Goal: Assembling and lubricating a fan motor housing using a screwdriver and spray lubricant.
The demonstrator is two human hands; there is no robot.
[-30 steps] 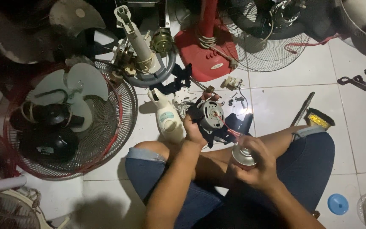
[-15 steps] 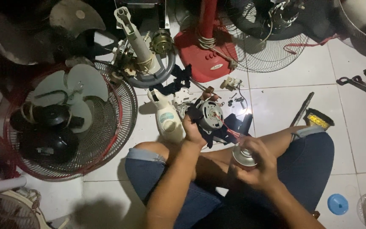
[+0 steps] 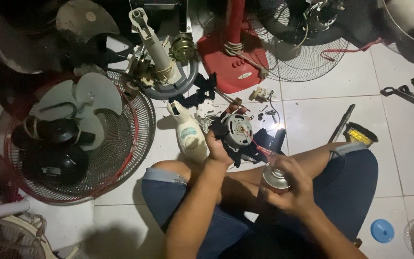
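Fan motor [image 3: 238, 130] held upright above floor tiles, in front of crossed legs, shaft end facing camera. Left hand [image 3: 217, 147] wrapped around motor's left side, fingers pressed on housing. Right hand [image 3: 291, 189] closed around spray can [image 3: 275, 178], thin red straw pointing at motor. Cream fan housing [image 3: 188, 132] lies just left of motor. Red fan base [image 3: 233, 52] stands beyond. Wire fan guard [image 3: 120, 139] with 2 black parts lies far left. Blue cap [image 3: 382, 230] on tile at right.

A fan repair spot on a white tiled floor [image 3: 322, 124]: wire fan guards [image 3: 120, 139], loose blades [image 3: 80, 96], a red fan base [image 3: 231, 57] and stripped motor parts [image 3: 183, 45] lie scattered all around.
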